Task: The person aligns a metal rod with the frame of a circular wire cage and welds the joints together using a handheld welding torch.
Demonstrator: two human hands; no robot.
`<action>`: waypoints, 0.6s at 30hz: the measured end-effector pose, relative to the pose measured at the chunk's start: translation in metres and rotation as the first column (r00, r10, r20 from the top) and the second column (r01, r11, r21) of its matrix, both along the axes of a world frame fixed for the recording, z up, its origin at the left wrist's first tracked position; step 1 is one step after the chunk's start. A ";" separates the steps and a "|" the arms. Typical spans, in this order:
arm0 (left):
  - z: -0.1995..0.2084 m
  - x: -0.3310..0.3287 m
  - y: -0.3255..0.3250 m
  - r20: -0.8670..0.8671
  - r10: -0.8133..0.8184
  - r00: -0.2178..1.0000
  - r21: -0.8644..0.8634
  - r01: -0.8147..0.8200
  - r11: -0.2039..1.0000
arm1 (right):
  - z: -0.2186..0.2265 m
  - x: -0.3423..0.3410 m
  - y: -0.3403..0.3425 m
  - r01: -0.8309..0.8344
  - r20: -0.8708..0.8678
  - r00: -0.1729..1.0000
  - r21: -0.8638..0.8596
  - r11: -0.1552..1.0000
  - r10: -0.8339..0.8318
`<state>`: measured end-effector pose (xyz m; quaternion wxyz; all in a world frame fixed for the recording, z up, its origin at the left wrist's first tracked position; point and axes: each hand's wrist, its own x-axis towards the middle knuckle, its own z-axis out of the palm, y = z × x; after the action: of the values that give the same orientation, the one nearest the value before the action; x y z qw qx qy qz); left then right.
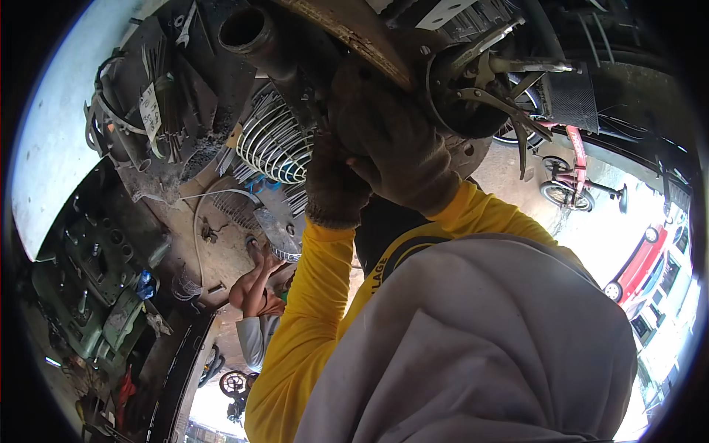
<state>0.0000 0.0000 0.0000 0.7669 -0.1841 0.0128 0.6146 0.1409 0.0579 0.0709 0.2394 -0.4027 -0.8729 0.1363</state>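
Note:
Both my hands wear dark knitted work gloves and meet close together at the upper middle, below a dark metal assembly. My left hand (334,181) is closed, its fingers curled in beside the other hand. Just right of it, my right hand (405,151) is bent around something dark in the shadow. What the fingers hold is hidden. Above them runs a worn, curved brownish metal piece (362,37). A short metal pipe (251,33) with an open end sticks out at the upper left of the hands. Close by on the right is a round container (450,111) of locking pliers (491,100).
Left of my hands are a round wire guard (275,144), a tagged bundle of thin rods (168,111) and a spanner (187,23). A green machine (85,292) stands far left. Another person (258,295) sits lower left. A pink bicycle (572,166) and red car (641,262) are at right.

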 end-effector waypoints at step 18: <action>0.007 0.012 0.005 -0.527 0.055 0.848 -0.069 -0.107 0.992 | 0.001 -0.007 0.003 0.060 -0.132 0.989 -0.004 0.998 -0.060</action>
<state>0.0115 0.0054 0.0074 0.6981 -0.0468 0.2427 0.6720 0.1343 0.0614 0.0719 0.3008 -0.4186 -0.8427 0.1556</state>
